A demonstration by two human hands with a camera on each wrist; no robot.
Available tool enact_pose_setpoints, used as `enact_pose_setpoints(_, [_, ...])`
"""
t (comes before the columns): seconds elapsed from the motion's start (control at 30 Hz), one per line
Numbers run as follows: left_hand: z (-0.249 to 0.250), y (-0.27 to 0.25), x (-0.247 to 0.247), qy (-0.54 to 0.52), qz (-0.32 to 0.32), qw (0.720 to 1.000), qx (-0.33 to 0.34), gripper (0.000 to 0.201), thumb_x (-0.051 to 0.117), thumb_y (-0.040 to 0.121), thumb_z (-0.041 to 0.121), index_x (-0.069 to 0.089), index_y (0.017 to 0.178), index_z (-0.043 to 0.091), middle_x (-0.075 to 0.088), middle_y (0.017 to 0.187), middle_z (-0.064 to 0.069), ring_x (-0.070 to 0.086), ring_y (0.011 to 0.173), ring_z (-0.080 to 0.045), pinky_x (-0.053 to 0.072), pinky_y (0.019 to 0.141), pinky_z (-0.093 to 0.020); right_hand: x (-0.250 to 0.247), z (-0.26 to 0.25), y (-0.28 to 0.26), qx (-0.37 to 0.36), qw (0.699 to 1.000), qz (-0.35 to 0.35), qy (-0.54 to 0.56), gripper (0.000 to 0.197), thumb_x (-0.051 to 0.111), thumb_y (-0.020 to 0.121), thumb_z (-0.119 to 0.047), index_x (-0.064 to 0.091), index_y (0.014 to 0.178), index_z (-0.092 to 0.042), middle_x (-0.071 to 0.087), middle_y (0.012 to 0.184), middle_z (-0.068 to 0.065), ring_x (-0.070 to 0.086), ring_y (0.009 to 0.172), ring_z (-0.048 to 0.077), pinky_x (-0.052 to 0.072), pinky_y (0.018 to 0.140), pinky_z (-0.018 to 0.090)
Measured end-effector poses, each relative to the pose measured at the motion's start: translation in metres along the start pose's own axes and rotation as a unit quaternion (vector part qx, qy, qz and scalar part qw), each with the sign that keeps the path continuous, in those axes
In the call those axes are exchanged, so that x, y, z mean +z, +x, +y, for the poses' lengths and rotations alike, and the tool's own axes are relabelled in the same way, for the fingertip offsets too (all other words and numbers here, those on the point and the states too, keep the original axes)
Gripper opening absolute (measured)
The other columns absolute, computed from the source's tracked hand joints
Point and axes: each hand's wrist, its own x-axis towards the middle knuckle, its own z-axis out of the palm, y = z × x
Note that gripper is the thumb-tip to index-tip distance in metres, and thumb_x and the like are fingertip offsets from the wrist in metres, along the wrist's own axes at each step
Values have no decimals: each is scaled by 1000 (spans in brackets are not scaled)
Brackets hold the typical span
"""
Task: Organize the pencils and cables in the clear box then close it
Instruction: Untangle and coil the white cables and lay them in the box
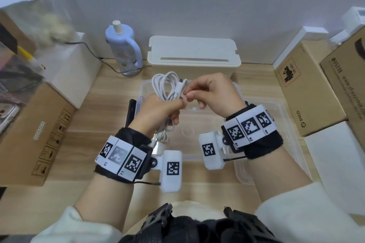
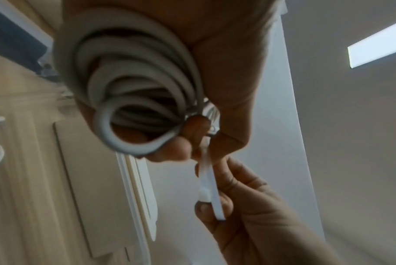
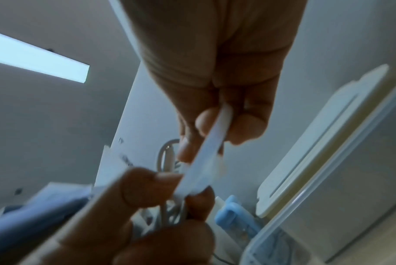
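Observation:
My left hand (image 1: 166, 107) grips a coiled white cable (image 1: 167, 87) above the clear box (image 1: 276, 124). The coil's loops (image 2: 133, 100) fill the left wrist view, held in the curled fingers. My right hand (image 1: 209, 92) pinches a flat white strap (image 2: 209, 184) that runs from the bundle; in the right wrist view the strap (image 3: 206, 157) stretches between thumb and fingertips of both hands. The clear box sits open on the wooden table under both hands. I see no pencils.
A cream lidded box (image 1: 193, 53) stands behind the clear box, a pale blue bottle (image 1: 123, 49) to its left. Cardboard boxes (image 1: 33, 134) flank the left; more cardboard boxes (image 1: 308, 89) line the right. A black object (image 1: 131, 112) lies left of the clear box.

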Motion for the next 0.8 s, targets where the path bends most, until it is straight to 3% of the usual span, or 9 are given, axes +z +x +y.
enact_pose_setpoints(0.07, [-1,0,2,32,1,999,-4,22,59,80,1,53,60,9,46,41,-4,46,35,-13,34,46,-25,3,2,-2,18,999,-26,-23,20,60,84,-3,61,71,-19,64,64,17,47,38,4,47,47,17])
enact_pose_setpoints(0.1, [-1,0,2,41,0,999,-6,23,58,79,0,52,59,10,46,40,-3,47,35,-12,35,47,-25,5,4,-2,34,999,-38,-15,22,57,86,-3,59,71,-19,62,67,21,46,38,5,48,46,19])
enact_pose_setpoints(0.23, [-2,1,5,62,5,998,-2,24,57,78,0,52,57,11,46,38,2,48,35,-12,35,44,-23,8,8,-5,77,995,-32,64,20,53,87,1,58,74,-14,56,63,4,44,37,3,49,45,20])
enact_pose_setpoints(0.33, [-4,1,5,59,8,998,-1,22,60,78,2,52,59,11,45,38,2,47,35,-12,35,43,-23,8,7,-7,118,982,-34,141,17,53,87,3,59,75,-8,55,63,8,45,37,3,48,43,20])
enact_pose_setpoints(0.43, [-6,2,3,60,5,998,8,18,63,78,4,54,62,8,45,39,2,48,36,-13,37,45,-24,5,5,-8,160,966,-55,197,16,52,87,3,58,75,-6,56,61,6,34,32,2,31,33,15])
enact_pose_setpoints(0.5, [-6,3,0,68,6,998,13,16,63,77,5,54,63,5,45,40,0,47,36,-13,38,43,-22,2,5,-8,149,981,-52,115,14,58,85,-3,61,74,-10,59,58,-1,34,34,2,27,34,14])
enact_pose_setpoints(0.6, [-5,4,-3,78,1,997,12,13,63,76,4,56,65,4,45,41,-2,45,36,-14,36,41,-21,3,4,-8,85,995,-29,-44,8,69,78,-18,65,72,-18,57,61,0,45,50,5,37,50,16])
enact_pose_setpoints(0.67, [-6,4,-5,59,-9,998,1,15,62,78,6,55,65,5,44,40,-2,43,37,-16,34,42,-23,6,4,-10,55,997,-1,-58,11,71,76,-21,64,67,-22,49,58,-1,42,53,8,36,55,22])
enact_pose_setpoints(0.8, [-3,2,-6,-67,-78,994,-24,9,69,77,10,60,76,9,39,40,4,41,37,-12,37,42,-21,11,8,-9,40,991,78,-104,25,67,79,-26,52,60,-30,44,47,-13,38,54,-3,28,54,21])
